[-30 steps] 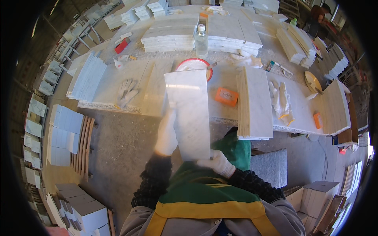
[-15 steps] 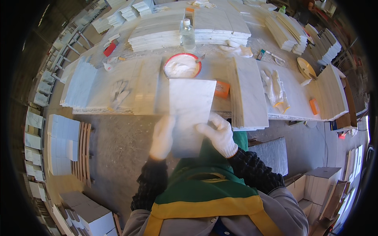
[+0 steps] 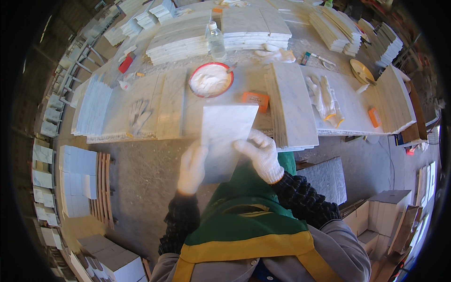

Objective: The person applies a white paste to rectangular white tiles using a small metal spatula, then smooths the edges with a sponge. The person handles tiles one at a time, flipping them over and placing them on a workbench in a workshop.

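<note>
Between my two gloved hands I hold a pale marble tile (image 3: pixel 223 136) by its long edges, in front of the table. My left hand (image 3: pixel 191 165), in a white knit glove, grips the left edge. On the right edge my right hand (image 3: pixel 261 157) is closed, its thumb lying on the tile's face. Beyond the tile stands a red-rimmed bowl (image 3: pixel 211 81) of white powder or paste with a scraper in it. An orange box (image 3: pixel 256 100) lies just past the tile's far right corner.
On the table are a row of upright tiles (image 3: pixel 296 103), a clear bottle (image 3: pixel 216 41), white gloves (image 3: pixel 325 98), a yellow plate (image 3: pixel 361 71) and stacked tiles (image 3: pixel 181 40). A loaded pallet (image 3: pixel 77 181) stands on the floor at left, cartons (image 3: pixel 383 214) at lower right.
The tile's far edge has come slightly lower in view, and the tile stays between both hands. The table's things have shifted a little left in the picture.
</note>
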Demonstrator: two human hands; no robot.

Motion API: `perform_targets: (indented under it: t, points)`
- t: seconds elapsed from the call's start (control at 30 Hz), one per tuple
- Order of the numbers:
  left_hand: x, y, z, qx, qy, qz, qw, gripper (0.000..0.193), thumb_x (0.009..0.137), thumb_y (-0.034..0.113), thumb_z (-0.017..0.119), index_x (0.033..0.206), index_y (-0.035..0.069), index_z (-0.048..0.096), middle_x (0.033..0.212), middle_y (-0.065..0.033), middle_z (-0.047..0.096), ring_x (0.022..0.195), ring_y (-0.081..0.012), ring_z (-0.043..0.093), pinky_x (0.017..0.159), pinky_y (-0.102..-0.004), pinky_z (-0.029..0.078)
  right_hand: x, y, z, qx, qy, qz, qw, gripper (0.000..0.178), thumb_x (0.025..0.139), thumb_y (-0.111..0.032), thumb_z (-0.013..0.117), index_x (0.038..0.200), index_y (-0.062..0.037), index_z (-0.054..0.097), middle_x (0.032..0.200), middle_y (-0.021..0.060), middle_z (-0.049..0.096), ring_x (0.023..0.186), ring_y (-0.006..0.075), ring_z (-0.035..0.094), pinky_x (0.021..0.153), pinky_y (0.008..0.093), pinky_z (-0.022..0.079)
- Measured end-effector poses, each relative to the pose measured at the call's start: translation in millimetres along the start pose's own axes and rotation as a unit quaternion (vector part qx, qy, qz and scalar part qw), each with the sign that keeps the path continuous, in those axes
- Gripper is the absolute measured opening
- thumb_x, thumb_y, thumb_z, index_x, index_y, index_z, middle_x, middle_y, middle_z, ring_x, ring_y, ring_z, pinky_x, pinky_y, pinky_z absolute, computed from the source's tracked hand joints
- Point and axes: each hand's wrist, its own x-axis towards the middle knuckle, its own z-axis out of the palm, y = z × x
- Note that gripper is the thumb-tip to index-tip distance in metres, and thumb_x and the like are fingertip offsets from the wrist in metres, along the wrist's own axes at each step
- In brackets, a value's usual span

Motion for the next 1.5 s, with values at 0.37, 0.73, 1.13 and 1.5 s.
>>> perform_targets:
  t: [0.37, 0.73, 1.13, 1.5]
  points:
    - [-7, 3, -4, 0.045, 0.001, -0.019, 0.999, 0.044, 0.105, 0.021, 0.046, 0.134, -0.008, 0.062, 0.126, -0.0096, 0.068, 0.113, -0.0159, 0.06, 0.103, -0.0303, 0.045, -3, 5, -1, 0.003, -0.007, -0.021, 1.0, 0.022, 0.096, -0.012, 0.073, 0.115, -0.0013, 0.075, 0.108, 0.0039, 0.075, 0.099, 0.0105, 0.066, 0.092, 0.0286, 0.053]
    - [-10, -14, -14, 0.009, 0.002, -0.021, 1.0, 0.047, 0.106, 0.027, 0.047, 0.132, -0.009, 0.062, 0.125, -0.0092, 0.068, 0.111, -0.0162, 0.06, 0.101, -0.0307, 0.045, -3, -8, -1, -0.077, -0.001, -0.061, 0.995, 0.032, 0.093, -0.005, 0.074, 0.124, -0.0005, 0.072, 0.116, 0.0042, 0.074, 0.107, 0.0124, 0.064, 0.099, 0.0301, 0.05]
    - [-10, -16, -30, 0.0, -0.012, -0.068, 0.998, 0.034, 0.104, 0.024, 0.06, 0.122, -0.002, 0.071, 0.111, -0.0027, 0.071, 0.101, -0.0112, 0.06, 0.092, -0.029, 0.047, 28, -80, -27, -0.262, -0.112, -0.043, 0.958, 0.025, 0.094, -0.016, 0.075, 0.112, 0.0006, 0.075, 0.106, 0.006, 0.072, 0.097, 0.0121, 0.064, 0.087, 0.0278, 0.051]
    - [-17, -9, -34, 0.029, -0.037, -0.073, 0.996, 0.037, 0.104, 0.026, 0.06, 0.124, -0.003, 0.07, 0.115, -0.0066, 0.073, 0.107, -0.0142, 0.063, 0.098, -0.03, 0.047, 33, -75, -34, -0.26, -0.159, -0.009, 0.952, 0.028, 0.092, -0.019, 0.074, 0.114, -0.0019, 0.077, 0.105, 0.0072, 0.077, 0.102, 0.012, 0.067, 0.094, 0.0286, 0.051]
